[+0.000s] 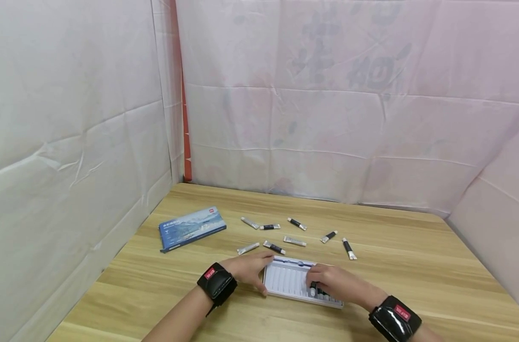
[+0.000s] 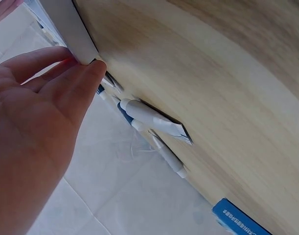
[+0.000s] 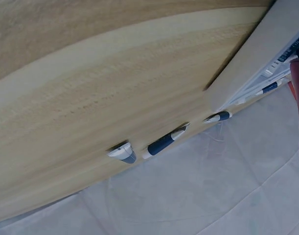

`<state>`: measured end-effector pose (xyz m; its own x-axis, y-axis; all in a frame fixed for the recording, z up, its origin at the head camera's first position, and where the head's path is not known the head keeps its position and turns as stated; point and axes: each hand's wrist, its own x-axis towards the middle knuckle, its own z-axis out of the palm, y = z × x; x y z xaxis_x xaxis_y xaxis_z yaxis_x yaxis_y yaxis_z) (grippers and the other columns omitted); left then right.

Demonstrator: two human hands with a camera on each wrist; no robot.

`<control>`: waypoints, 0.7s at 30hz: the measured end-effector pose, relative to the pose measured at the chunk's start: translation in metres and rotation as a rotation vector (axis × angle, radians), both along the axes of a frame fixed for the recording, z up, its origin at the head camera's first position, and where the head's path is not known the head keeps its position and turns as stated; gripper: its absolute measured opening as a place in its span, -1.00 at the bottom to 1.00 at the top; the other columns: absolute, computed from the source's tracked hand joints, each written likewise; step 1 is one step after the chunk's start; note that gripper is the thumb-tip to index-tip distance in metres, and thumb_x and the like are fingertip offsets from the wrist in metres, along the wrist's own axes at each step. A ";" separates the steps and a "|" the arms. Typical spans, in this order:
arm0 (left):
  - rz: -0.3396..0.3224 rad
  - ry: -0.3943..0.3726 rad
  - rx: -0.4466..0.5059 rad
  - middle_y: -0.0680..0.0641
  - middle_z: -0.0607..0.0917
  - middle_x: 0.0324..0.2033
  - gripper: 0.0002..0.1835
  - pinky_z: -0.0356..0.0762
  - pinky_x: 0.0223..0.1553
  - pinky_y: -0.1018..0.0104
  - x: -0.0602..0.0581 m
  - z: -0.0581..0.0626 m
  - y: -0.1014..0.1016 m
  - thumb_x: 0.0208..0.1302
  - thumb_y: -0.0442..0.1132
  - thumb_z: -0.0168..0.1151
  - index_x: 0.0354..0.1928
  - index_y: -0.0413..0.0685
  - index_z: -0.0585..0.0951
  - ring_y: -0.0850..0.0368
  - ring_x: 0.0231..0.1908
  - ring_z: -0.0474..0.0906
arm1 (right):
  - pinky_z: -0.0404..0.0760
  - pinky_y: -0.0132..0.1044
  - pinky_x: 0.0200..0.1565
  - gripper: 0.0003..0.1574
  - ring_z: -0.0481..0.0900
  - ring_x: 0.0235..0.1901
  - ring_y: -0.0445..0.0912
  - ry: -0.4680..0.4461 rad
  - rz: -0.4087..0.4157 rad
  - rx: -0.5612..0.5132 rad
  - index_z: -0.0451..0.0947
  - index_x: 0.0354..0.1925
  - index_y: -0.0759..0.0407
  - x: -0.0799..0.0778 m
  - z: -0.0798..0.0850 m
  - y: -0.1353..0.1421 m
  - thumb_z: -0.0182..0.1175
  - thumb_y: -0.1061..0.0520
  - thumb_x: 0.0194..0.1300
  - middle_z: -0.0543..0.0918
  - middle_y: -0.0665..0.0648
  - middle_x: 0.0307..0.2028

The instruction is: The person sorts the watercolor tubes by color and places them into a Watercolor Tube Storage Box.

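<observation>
A white slotted plastic tray (image 1: 285,281) lies on the table in front of the person. My left hand (image 1: 247,270) grips its left end, with the thumb at the near corner and the fingers at the far one. Over the right part of the tray, my right hand (image 1: 338,284) pinches a small paint tube (image 1: 313,289) with a dark label and a white cap, cap towards me. Some tubes rest in the slots at that end, partly covered by the hand. In the left wrist view the fingers touch the tray's edge (image 2: 76,34).
Several paint tubes lie scattered behind the tray, among them a silver tube (image 1: 295,241) and a dark-labelled tube (image 1: 349,248) off to the right. A flat blue box (image 1: 193,229) is at the back left. White sheeting (image 1: 327,118) walls the table.
</observation>
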<state>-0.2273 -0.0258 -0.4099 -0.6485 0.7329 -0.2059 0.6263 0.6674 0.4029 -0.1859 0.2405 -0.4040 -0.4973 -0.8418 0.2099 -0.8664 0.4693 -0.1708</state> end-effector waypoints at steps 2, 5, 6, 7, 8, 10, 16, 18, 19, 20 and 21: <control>0.000 0.002 -0.001 -0.08 0.15 0.34 0.00 0.06 0.24 0.34 0.000 0.000 0.000 -0.11 0.03 0.46 0.34 -0.22 0.20 0.10 0.29 0.07 | 0.56 -0.43 -0.25 -0.63 0.51 -0.25 -0.23 -0.001 0.002 -0.008 0.56 -0.34 0.05 0.000 -0.001 0.000 0.27 0.47 -0.04 0.55 -0.06 -0.29; 0.001 0.004 -0.003 -0.07 0.15 0.34 0.00 0.06 0.24 0.34 0.000 0.000 0.000 -0.11 0.03 0.45 0.34 -0.22 0.20 0.10 0.29 0.07 | 0.56 -0.41 -0.24 -0.62 0.52 -0.23 -0.22 -0.002 0.007 -0.012 0.56 -0.34 0.04 -0.001 -0.002 0.000 0.27 0.47 -0.05 0.55 -0.05 -0.27; 0.000 0.003 -0.003 -0.07 0.15 0.34 0.00 0.06 0.25 0.33 0.000 0.000 0.000 -0.11 0.04 0.45 0.34 -0.22 0.20 0.10 0.30 0.07 | 0.56 -0.41 -0.23 -0.62 0.52 -0.22 -0.22 -0.005 0.010 -0.011 0.56 -0.34 0.04 -0.001 -0.003 0.000 0.27 0.47 -0.05 0.55 -0.04 -0.26; 0.001 0.002 -0.003 -0.07 0.15 0.34 0.00 0.05 0.25 0.33 0.000 0.000 0.000 -0.11 0.04 0.45 0.34 -0.21 0.20 0.10 0.30 0.06 | 0.56 -0.41 -0.22 -0.62 0.52 -0.21 -0.22 -0.007 0.012 -0.010 0.56 -0.33 0.04 -0.001 -0.004 0.000 0.27 0.47 -0.04 0.56 -0.04 -0.25; 0.001 0.000 -0.001 -0.07 0.15 0.34 0.00 0.06 0.25 0.33 0.000 0.000 0.000 -0.11 0.04 0.45 0.34 -0.21 0.20 0.10 0.30 0.06 | 0.56 -0.41 -0.21 -0.62 0.52 -0.20 -0.22 -0.011 0.014 -0.008 0.57 -0.33 0.04 -0.002 -0.004 0.000 0.27 0.47 -0.04 0.56 -0.03 -0.24; -0.003 0.000 0.004 -0.07 0.15 0.34 0.00 0.06 0.24 0.34 0.000 0.000 0.000 -0.11 0.03 0.45 0.34 -0.22 0.19 0.10 0.29 0.07 | 0.55 -0.42 -0.20 -0.62 0.51 -0.20 -0.22 -0.015 0.023 -0.010 0.58 -0.33 0.05 -0.002 -0.005 -0.001 0.25 0.48 -0.04 0.56 -0.03 -0.24; -0.012 0.003 0.017 -0.09 0.15 0.34 0.01 0.06 0.24 0.35 0.001 0.000 0.000 -0.11 0.02 0.46 0.34 -0.25 0.18 0.10 0.29 0.06 | 0.55 -0.42 -0.25 -0.60 0.50 -0.23 -0.23 -0.050 0.036 -0.065 0.57 -0.38 0.05 -0.001 -0.005 0.004 0.22 0.52 -0.06 0.56 -0.03 -0.27; -0.012 0.003 0.013 -0.09 0.14 0.34 0.01 0.06 0.24 0.34 0.001 0.000 0.000 -0.11 0.03 0.45 0.34 -0.24 0.18 0.09 0.30 0.06 | 0.56 -0.37 -0.22 -0.61 0.51 -0.20 -0.21 -0.087 0.026 -0.068 0.58 -0.38 0.04 -0.001 -0.005 0.006 0.21 0.51 -0.04 0.56 -0.02 -0.24; -0.011 0.002 0.011 -0.09 0.14 0.34 0.01 0.06 0.24 0.34 0.001 0.000 0.000 -0.10 0.03 0.45 0.34 -0.24 0.18 0.09 0.30 0.06 | 0.56 -0.35 -0.20 -0.64 0.51 -0.18 -0.20 -0.108 0.018 -0.063 0.59 -0.37 0.04 -0.001 -0.005 0.007 0.21 0.48 -0.02 0.57 -0.01 -0.22; -0.010 0.001 0.010 -0.09 0.15 0.34 0.01 0.06 0.24 0.34 0.001 0.000 0.000 -0.10 0.03 0.45 0.34 -0.24 0.18 0.10 0.30 0.06 | 0.56 -0.32 -0.17 -0.66 0.51 -0.17 -0.19 -0.123 0.008 -0.054 0.60 -0.36 0.04 -0.001 -0.005 0.008 0.22 0.45 -0.01 0.57 -0.01 -0.20; -0.010 0.000 0.009 -0.09 0.15 0.34 0.01 0.06 0.24 0.34 0.001 0.000 0.000 -0.10 0.03 0.45 0.34 -0.23 0.18 0.10 0.30 0.06 | 0.56 -0.29 -0.15 -0.68 0.51 -0.16 -0.18 -0.138 0.000 -0.047 0.61 -0.35 0.04 0.000 -0.005 0.008 0.22 0.43 0.00 0.57 -0.01 -0.19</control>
